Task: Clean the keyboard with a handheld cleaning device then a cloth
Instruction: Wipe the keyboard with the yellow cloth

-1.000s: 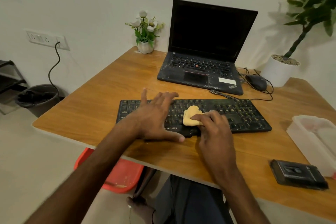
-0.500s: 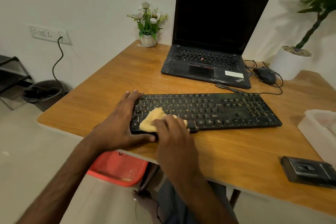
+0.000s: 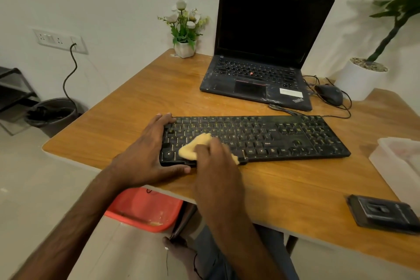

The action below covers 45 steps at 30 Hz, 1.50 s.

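A black keyboard (image 3: 272, 138) lies across the wooden table (image 3: 141, 98). My left hand (image 3: 147, 154) clasps the keyboard's left end, fingers over the far corner and thumb along the front edge. My right hand (image 3: 216, 166) presses a small yellow cloth (image 3: 193, 148) onto the lower left keys; part of the cloth is hidden under my fingers. A black handheld cleaning device (image 3: 384, 216) lies on the table at the near right, away from both hands.
An open black laptop (image 3: 261, 75) stands behind the keyboard, with a mouse (image 3: 329, 94) and cables to its right. A white container (image 3: 400, 161) sits at the right edge. A flower pot (image 3: 185, 49) and a large potted plant (image 3: 361, 79) stand at the back. A red bin (image 3: 145, 209) is under the table.
My right hand has slid the cloth from the keyboard's middle to its left part. My left hand moved from lying on the keys to holding the left end.
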Each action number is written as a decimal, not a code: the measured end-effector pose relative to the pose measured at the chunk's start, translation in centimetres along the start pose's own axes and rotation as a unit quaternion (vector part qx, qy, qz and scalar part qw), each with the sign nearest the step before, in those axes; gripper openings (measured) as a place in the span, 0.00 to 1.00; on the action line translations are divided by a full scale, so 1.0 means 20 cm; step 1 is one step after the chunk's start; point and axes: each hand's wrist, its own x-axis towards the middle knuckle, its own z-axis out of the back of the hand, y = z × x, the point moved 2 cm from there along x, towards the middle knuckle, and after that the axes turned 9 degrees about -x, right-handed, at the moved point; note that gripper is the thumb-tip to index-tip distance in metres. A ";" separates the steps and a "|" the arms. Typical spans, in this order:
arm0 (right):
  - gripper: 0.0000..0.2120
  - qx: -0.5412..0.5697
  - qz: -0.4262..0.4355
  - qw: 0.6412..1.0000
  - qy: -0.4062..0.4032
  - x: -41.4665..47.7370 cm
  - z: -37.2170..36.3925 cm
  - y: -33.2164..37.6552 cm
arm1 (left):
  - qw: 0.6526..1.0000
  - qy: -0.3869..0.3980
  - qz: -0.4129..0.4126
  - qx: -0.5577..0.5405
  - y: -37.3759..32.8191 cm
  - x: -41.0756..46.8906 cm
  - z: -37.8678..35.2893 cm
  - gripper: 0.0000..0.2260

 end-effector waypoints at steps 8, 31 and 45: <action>0.22 -0.062 -0.046 0.997 0.030 0.01 0.12 -0.35 | 1.000 -0.001 0.012 -0.015 0.02 0.01 0.01 0.57; 0.16 0.077 0.074 0.994 0.001 0.02 0.02 -0.03 | 0.996 0.044 -0.003 -0.072 0.04 0.04 0.06 0.59; 0.19 -0.089 0.323 0.942 -0.018 0.00 0.00 -0.27 | 0.987 0.076 -0.017 -0.144 0.12 0.07 0.10 0.59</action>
